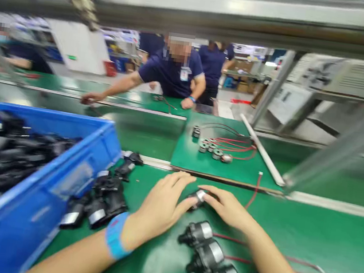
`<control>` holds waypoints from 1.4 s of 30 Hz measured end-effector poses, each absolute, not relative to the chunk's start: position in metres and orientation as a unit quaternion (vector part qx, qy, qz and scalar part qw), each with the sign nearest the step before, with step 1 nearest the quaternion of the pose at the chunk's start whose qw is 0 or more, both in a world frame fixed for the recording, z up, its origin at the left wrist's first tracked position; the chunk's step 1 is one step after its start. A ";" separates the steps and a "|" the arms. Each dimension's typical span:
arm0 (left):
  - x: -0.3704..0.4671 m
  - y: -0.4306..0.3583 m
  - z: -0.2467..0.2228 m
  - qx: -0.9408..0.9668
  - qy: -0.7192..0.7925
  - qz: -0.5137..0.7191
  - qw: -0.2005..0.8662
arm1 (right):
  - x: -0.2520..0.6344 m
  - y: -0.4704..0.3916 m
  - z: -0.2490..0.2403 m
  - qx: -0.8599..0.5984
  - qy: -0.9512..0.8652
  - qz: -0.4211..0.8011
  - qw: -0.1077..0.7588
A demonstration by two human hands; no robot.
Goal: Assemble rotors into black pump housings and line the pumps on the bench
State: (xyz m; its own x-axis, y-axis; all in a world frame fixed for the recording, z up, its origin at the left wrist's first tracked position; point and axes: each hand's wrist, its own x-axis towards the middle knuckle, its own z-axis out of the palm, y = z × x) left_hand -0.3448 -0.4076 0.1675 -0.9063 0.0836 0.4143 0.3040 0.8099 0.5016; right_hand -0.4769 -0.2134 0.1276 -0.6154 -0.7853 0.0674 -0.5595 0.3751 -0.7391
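Centre frame, the right hand (231, 209), fingertips curled, holds one black, silver-banded cylindrical motor (200, 195); the half-open left hand (161, 202) touches it, grip unclear; three matching red-wired motors (212, 253) lie lower centre

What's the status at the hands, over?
Left hand and right hand at silver-banded black part; grip unclear. Three similar wired parts close by. Blue bin off left.
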 end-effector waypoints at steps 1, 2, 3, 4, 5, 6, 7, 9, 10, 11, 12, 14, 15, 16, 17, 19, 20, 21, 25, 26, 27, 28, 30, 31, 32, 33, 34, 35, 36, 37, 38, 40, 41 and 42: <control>-0.336 -0.397 0.165 -0.136 -0.939 -0.248 0.196 | -0.478 -0.212 0.125 -0.421 0.809 -0.378 0.161; -0.326 -0.383 0.159 -0.185 -0.935 -0.215 0.214 | -0.478 -0.210 0.123 -0.427 0.806 -0.374 0.168; -0.316 -0.367 0.151 -0.231 -0.921 -0.182 0.257 | -0.478 -0.208 0.122 -0.432 0.804 -0.367 0.178; -0.307 -0.350 0.141 -0.273 -0.897 -0.135 0.321 | -0.477 -0.206 0.122 -0.434 0.806 -0.358 0.186; -0.298 -0.332 0.130 -0.291 -0.874 -0.093 0.378 | -0.475 -0.205 0.123 -0.433 0.809 -0.347 0.192; -0.293 -0.316 0.119 -0.297 -0.866 -0.061 0.398 | -0.472 -0.203 0.126 -0.430 0.813 -0.338 0.198; -0.290 -0.304 0.109 -0.300 -0.861 -0.033 0.409 | -0.468 -0.201 0.129 -0.428 0.817 -0.330 0.200; -0.290 -0.290 0.095 -0.299 -0.871 -0.001 0.389 | -0.463 -0.199 0.134 -0.430 0.820 -0.323 0.196; -0.292 -0.289 0.091 -0.300 -0.877 0.004 0.375 | -0.461 -0.198 0.136 -0.432 0.821 -0.321 0.192; -0.293 -0.291 0.090 -0.301 -0.882 0.005 0.362 | -0.460 -0.197 0.137 -0.433 0.821 -0.320 0.191; -0.294 -0.295 0.091 -0.303 -0.884 0.003 0.355 | -0.459 -0.197 0.138 -0.432 0.822 -0.319 0.189; -0.291 -0.307 0.094 -0.309 -0.885 -0.010 0.349 | -0.457 -0.198 0.137 -0.425 0.826 -0.318 0.191; -0.288 -0.314 0.097 -0.311 -0.884 -0.019 0.348 | -0.455 -0.199 0.137 -0.420 0.829 -0.317 0.190; -0.284 -0.321 0.100 -0.311 -0.885 -0.029 0.346 | -0.453 -0.199 0.136 -0.413 0.832 -0.317 0.189; -0.278 -0.328 0.102 -0.311 -0.887 -0.040 0.339 | -0.450 -0.200 0.136 -0.405 0.837 -0.317 0.185; -0.267 -0.345 0.107 -0.307 -0.897 -0.058 0.312 | -0.443 -0.202 0.136 -0.382 0.852 -0.313 0.176; -0.262 -0.355 0.109 -0.302 -0.906 -0.063 0.290 | -0.439 -0.202 0.137 -0.369 0.860 -0.308 0.171; -0.257 -0.366 0.110 -0.295 -0.916 -0.067 0.265 | -0.435 -0.202 0.137 -0.357 0.868 -0.300 0.167; -0.246 -0.407 0.110 -0.243 -0.947 -0.063 0.200 | -0.420 -0.206 0.139 -0.354 0.885 -0.282 0.111; -0.244 -0.415 0.109 -0.228 -0.952 -0.055 0.196 | -0.416 -0.208 0.140 -0.363 0.880 -0.293 0.091; -0.243 -0.422 0.109 -0.215 -0.957 -0.044 0.190 | -0.411 -0.210 0.140 -0.373 0.872 -0.308 0.076; -0.241 -0.427 0.108 -0.206 -0.961 -0.033 0.182 | -0.407 -0.213 0.139 -0.380 0.864 -0.324 0.069; -0.238 -0.434 0.109 -0.199 -0.967 -0.016 0.160 | -0.399 -0.220 0.137 -0.383 0.854 -0.343 0.077; -0.236 -0.435 0.111 -0.196 -0.970 -0.012 0.146 | -0.395 -0.224 0.135 -0.383 0.852 -0.346 0.085; -0.234 -0.437 0.112 -0.191 -0.973 -0.009 0.131 | -0.392 -0.227 0.133 -0.383 0.851 -0.347 0.093; -0.233 -0.437 0.114 -0.184 -0.976 -0.009 0.116 | -0.390 -0.230 0.131 -0.385 0.849 -0.349 0.100; -0.232 -0.438 0.116 -0.176 -0.979 -0.011 0.103 | -0.389 -0.232 0.128 -0.388 0.846 -0.350 0.106; -0.232 -0.438 0.118 -0.169 -0.981 -0.014 0.091 | -0.390 -0.234 0.125 -0.390 0.844 -0.351 0.110; -0.232 -0.438 0.120 -0.165 -0.983 -0.016 0.083 | -0.391 -0.235 0.121 -0.393 0.842 -0.350 0.113; -0.234 -0.439 0.122 -0.161 -0.984 -0.019 0.076 | -0.393 -0.237 0.118 -0.396 0.842 -0.347 0.115; -0.235 -0.439 0.124 -0.157 -0.985 -0.023 0.070 | -0.396 -0.239 0.116 -0.399 0.843 -0.343 0.116; -0.239 -0.439 0.130 -0.150 -0.986 -0.032 0.061 | -0.399 -0.243 0.114 -0.398 0.846 -0.336 0.115; -0.241 -0.439 0.132 -0.146 -0.987 -0.036 0.053 | -0.400 -0.246 0.114 -0.394 0.848 -0.334 0.117; -0.243 -0.439 0.135 -0.142 -0.988 -0.039 0.044 | -0.400 -0.249 0.115 -0.390 0.850 -0.332 0.122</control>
State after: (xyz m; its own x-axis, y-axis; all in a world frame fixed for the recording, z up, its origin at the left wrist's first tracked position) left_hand -0.2426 -0.4385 0.1346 -0.9557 0.2775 0.0979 0.2843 0.9566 0.0645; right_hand -0.4002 -0.2487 0.1149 -0.6664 -0.7438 0.0519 -0.5823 0.4756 -0.6594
